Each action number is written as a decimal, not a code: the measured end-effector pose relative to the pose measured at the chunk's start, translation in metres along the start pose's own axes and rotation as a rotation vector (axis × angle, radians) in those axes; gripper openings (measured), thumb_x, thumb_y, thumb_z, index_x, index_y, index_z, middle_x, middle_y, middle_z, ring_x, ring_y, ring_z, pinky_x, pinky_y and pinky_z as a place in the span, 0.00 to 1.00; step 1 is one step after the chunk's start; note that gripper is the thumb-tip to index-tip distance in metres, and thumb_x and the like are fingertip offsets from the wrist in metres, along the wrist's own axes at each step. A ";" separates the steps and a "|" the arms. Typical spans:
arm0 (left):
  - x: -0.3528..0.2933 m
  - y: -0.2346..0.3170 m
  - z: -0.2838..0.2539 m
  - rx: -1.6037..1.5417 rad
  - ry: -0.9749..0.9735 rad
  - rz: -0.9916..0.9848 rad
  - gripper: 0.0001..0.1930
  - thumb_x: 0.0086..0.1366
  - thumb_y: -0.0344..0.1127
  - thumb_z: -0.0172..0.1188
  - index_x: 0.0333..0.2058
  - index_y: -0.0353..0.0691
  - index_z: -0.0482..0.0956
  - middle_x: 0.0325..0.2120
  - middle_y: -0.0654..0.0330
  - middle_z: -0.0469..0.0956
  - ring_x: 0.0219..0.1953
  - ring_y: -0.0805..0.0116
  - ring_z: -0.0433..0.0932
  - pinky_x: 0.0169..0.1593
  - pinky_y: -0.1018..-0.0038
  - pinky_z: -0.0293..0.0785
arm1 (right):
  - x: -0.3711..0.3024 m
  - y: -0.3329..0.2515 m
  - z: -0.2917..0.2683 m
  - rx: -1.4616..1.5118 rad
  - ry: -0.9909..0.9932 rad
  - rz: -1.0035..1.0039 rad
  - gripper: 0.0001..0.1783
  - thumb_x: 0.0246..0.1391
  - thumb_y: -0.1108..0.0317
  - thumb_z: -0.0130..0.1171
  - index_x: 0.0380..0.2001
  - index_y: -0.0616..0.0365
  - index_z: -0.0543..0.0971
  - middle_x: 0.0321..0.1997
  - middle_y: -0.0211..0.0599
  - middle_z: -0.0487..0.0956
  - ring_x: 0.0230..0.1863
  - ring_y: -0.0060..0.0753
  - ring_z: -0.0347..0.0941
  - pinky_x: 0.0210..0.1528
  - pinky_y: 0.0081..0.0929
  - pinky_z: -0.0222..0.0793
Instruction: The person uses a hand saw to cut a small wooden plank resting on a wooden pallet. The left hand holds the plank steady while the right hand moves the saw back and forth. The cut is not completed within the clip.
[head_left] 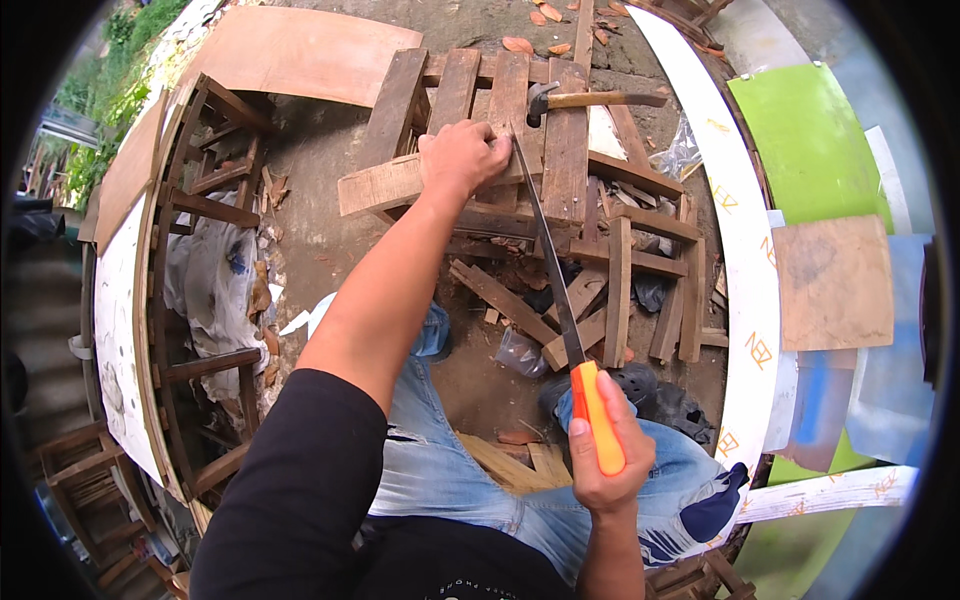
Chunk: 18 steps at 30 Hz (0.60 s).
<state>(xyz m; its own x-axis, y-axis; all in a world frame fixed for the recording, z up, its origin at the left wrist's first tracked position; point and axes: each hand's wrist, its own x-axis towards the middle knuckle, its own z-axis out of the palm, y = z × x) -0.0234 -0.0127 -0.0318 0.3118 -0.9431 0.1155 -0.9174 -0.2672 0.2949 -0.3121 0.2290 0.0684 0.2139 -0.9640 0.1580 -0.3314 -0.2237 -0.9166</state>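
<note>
My left hand [460, 155] presses down on a light wooden plank [380, 186] that lies across a stack of dark wooden slats [565, 150]. My right hand [605, 455] grips the orange handle of a hand saw [548, 265]. The saw's long thin blade runs up and away from me, and its tip meets the plank right beside my left fingers. A hammer [590, 99] with a wooden handle rests on the slats just beyond the plank. My knees in blue jeans sit below the saw.
Loose wood offcuts [620, 290] litter the dirt ground under the stack. A dark wooden frame [190, 300] stands at the left, a plywood sheet [300, 50] lies at the top left. A curved white board [745, 250], a green panel [800, 140] and a brown board [835, 285] lie at the right.
</note>
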 end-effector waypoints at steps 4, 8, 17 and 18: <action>0.000 0.001 -0.004 -0.012 -0.046 0.000 0.22 0.66 0.58 0.50 0.39 0.51 0.88 0.42 0.60 0.85 0.49 0.58 0.81 0.53 0.53 0.67 | -0.006 0.005 0.006 -0.024 0.053 -0.004 0.26 0.53 0.77 0.65 0.56 0.74 0.77 0.50 0.58 0.83 0.48 0.41 0.84 0.53 0.28 0.76; -0.002 0.002 -0.005 -0.009 -0.037 0.010 0.22 0.66 0.58 0.50 0.40 0.52 0.88 0.43 0.60 0.84 0.49 0.59 0.81 0.53 0.55 0.67 | -0.009 0.003 0.001 -0.017 0.011 0.036 0.26 0.53 0.77 0.64 0.56 0.74 0.76 0.51 0.57 0.83 0.48 0.41 0.84 0.53 0.29 0.76; -0.002 0.007 -0.012 -0.011 -0.080 -0.044 0.23 0.66 0.59 0.50 0.43 0.52 0.88 0.44 0.59 0.85 0.50 0.58 0.80 0.55 0.57 0.67 | 0.042 0.018 0.023 -0.007 0.098 -0.054 0.27 0.55 0.77 0.63 0.59 0.73 0.74 0.53 0.57 0.82 0.51 0.35 0.82 0.53 0.27 0.75; -0.001 0.007 -0.013 -0.016 -0.094 -0.047 0.24 0.67 0.59 0.50 0.43 0.51 0.88 0.44 0.58 0.84 0.50 0.57 0.80 0.56 0.57 0.68 | 0.048 0.022 0.029 0.001 0.086 -0.029 0.27 0.56 0.77 0.62 0.60 0.73 0.74 0.53 0.56 0.82 0.49 0.33 0.82 0.52 0.25 0.75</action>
<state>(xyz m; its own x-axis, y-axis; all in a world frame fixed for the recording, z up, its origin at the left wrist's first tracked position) -0.0267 -0.0106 -0.0176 0.3292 -0.9442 0.0115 -0.8979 -0.3092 0.3134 -0.2822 0.1816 0.0451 0.1437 -0.9659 0.2153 -0.3256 -0.2516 -0.9114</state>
